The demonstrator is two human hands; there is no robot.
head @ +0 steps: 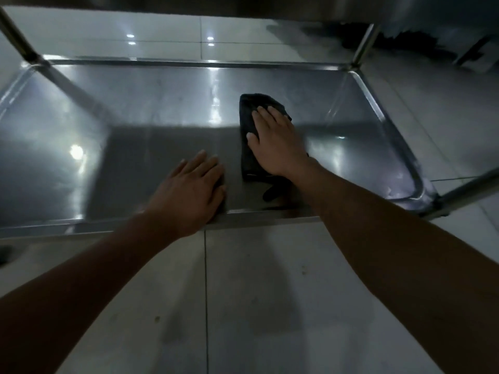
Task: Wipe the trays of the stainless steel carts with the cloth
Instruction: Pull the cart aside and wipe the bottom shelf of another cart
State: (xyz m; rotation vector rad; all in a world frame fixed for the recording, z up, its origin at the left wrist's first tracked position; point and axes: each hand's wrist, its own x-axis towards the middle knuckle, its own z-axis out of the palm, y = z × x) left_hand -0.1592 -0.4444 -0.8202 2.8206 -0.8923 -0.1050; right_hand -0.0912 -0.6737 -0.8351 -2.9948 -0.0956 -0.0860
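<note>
Stainless steel tray (167, 103), lower shelf of cart; no legible brand, label or writing. Dark cloth (249, 122), folded, lies flat right of tray centre. Right hand (275, 141) presses on cloth, fingers (266, 112) straight, slightly spread. Left hand (189, 193) rests flat on tray's near rim, fingers together, holding nothing. Upright cart posts (364, 41) at tray corners. Tiled floor (256, 292) surrounds tray.

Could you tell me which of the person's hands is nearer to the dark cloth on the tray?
Right. The right hand lies flat on the dark cloth; the left hand rests on the tray beside it, apart.
</note>
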